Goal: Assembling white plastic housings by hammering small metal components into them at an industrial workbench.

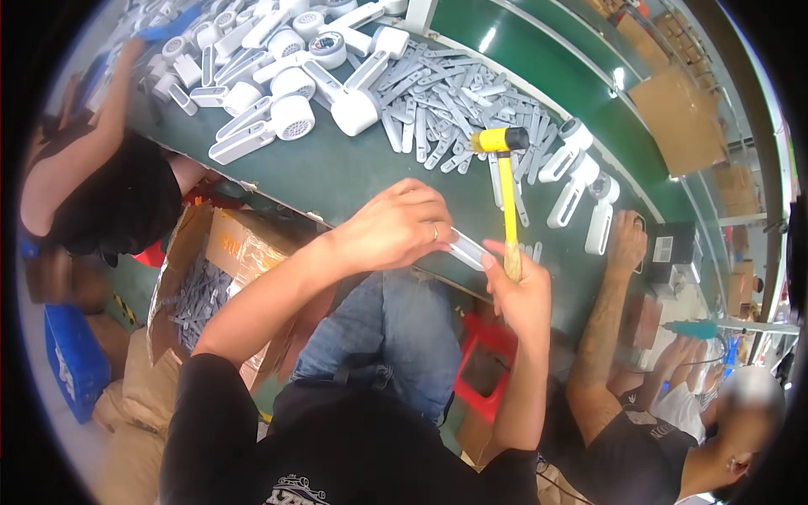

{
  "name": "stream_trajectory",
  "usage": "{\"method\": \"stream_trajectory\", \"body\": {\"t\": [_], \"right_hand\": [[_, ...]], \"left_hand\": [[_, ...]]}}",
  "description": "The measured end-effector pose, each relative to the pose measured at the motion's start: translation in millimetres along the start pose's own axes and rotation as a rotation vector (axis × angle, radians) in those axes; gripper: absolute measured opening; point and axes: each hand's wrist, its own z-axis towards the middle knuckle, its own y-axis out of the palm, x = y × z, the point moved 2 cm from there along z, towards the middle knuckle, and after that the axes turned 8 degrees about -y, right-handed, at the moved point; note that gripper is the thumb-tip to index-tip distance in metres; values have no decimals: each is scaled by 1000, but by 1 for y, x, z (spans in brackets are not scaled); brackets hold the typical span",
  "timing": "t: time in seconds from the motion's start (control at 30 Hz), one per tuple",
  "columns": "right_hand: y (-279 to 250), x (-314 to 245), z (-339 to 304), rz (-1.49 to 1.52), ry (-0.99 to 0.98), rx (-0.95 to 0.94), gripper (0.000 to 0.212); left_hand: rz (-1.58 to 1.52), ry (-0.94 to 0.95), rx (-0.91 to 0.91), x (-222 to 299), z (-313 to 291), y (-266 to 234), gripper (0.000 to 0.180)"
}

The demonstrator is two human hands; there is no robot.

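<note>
Green matting covers the long workbench (353,172) that curves from the upper left to the right of the frame, and on it lie many white handheld fans (282,118) and a heap of grey plastic strips (446,109).

From the head view, I see my left hand (396,227) at the centre of the frame, closed over one end of a pale handle piece (467,249) and pressing it on the bench edge. My right hand (518,286) is just beside it, lower right of centre, clamped around the wooden shaft of a small mallet (507,198). The two hands are close together, nearly touching at the piece.

To do this well, I judge that the piece must lie flat and firm under the left fingers, with the fingertips away from the spot to strike, and the blow should be short and light, because the plastic can crack.

The piece has its long axis going from upper left to lower right, and its free end points to my right hand. The mallet stands nearly upright in the picture, with its yellow and black head at the top.

At the left and the lower right of the frame, other people work at the same bench.
</note>
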Motion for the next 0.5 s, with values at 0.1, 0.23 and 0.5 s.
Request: {"method": "stream_trajectory", "body": {"t": [0.1,0.23,0.5], "right_hand": [[-2,5,4,252,239,-29,42],[2,15,7,431,283,-12,42],[11,21,-8,433,250,55,40]], "left_hand": [[-23,-20,-28,0,2,1,15],[13,-43,-22,2,5,-1,18],[121,116,-152,-1,12,8,22]]}}
